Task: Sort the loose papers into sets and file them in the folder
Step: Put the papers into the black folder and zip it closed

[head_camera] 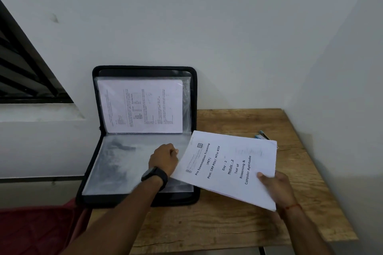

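Black zip folder (97,200) lies open at the back-left of the wooden surface (300,130): top half upright vs. the wall (228,27), bottom half flat. Top half has a printed sheet (141,105) in a clear sleeve. Bottom half shows a clear sleeve (116,163) w/ nothing readable inside.

L hand (163,158), watch (154,176) on the wrist, sits on that bottom sleeve near its right edge, fingers curled, thumb fwd. Can't tell whether it pinches the plastic or just rests there.

R hand (275,186) grips a stack of papers (228,163) at its near-right corner, thumb on top, fingers under. Stack is held tilted above the surface, just right of the folder, its far-left corner overlapping the folder's bottom half beside the L hand. Cover page reads "Pre Examination Training (PET)", "Day - 2", "Module - 2", "Test of Reasoning & Computer Aptitude".

Small blue-ish item (261,134) pokes out behind the stack, too hidden to ID. Red cloth (31,232) at bottom left, barred window (24,72) top left.
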